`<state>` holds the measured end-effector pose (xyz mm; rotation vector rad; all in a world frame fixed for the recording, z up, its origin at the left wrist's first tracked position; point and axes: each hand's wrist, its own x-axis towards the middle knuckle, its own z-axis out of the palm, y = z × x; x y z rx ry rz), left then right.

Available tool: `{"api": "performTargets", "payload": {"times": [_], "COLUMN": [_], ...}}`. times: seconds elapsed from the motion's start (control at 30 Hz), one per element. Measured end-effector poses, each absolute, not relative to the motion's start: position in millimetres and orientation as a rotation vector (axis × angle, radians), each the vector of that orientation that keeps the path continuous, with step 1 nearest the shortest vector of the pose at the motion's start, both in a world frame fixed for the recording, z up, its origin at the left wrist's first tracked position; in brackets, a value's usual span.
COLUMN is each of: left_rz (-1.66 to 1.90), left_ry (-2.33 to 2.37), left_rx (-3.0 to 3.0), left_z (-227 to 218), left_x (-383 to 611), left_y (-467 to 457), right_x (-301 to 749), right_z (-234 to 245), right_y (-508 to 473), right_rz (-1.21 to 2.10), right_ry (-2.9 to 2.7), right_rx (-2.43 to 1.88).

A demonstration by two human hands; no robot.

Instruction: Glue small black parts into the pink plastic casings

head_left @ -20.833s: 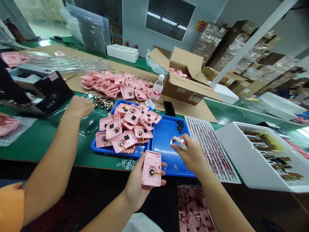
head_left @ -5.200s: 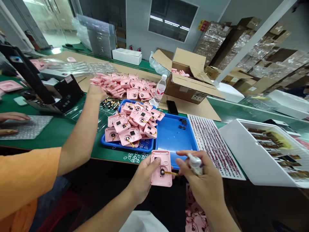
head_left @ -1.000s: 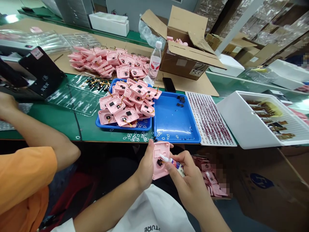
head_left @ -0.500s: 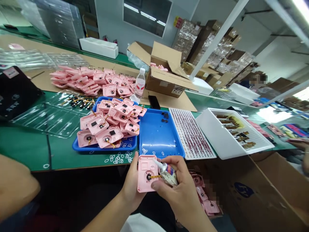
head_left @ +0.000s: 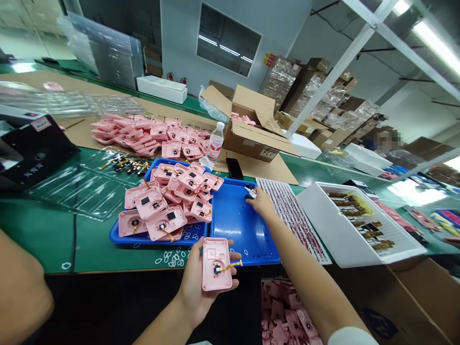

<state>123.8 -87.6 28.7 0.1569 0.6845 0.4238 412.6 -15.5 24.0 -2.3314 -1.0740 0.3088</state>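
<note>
In the head view, my left hand (head_left: pixel 196 282) holds a pink plastic housing (head_left: pixel 211 256), its inside facing up. A round black component sits in the housing, and an orange flex cable (head_left: pixel 232 266) sticks out to the right. My right hand (head_left: pixel 261 203) is stretched to the far right corner of the blue tray (head_left: pixel 233 230). Its fingers are closed around a small glue tube (head_left: pixel 250 192) whose white nozzle shows; most of the tube is hidden. Small black pieces (head_left: pixel 247 187) lie at the fingertips, and I cannot tell whether they are touched.
Left of it, another blue tray (head_left: pixel 115 235) is heaped with pink housings (head_left: pixel 165 220). White rings (head_left: pixel 174 258) lie along the table edge. Right stand a sheet of small parts (head_left: pixel 291 215) and a white foam box (head_left: pixel 323 239). Behind are a bottle (head_left: pixel 215 143), phone (head_left: pixel 235 168) and carton (head_left: pixel 251 139).
My right hand has moved from the housing, away from me, to the tray's far corner, taking the glue tube along. My left hand still holds the housing, now with its fingers spread beneath it.
</note>
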Motion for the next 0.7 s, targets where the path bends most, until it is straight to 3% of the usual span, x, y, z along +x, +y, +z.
{"api": "performTargets", "payload": {"times": [0.23,0.5,0.7], "left_rz": [0.500,0.538,0.530], "left_ry": [0.694,0.616,0.604], "left_rx": [0.137,0.215,0.237], "left_z": [28,35,36], "left_x": [122,129,128], "left_y": [-79,-91,-106], "right_x": [379,266,255], "right_z": [35,69,65], "right_y": [-47,-161,-171], "right_rz": [0.308,0.647,0.609], "right_ry": [-1.141,-1.358,-1.415], "right_rx": [-2.212,-1.770,-1.760]}}
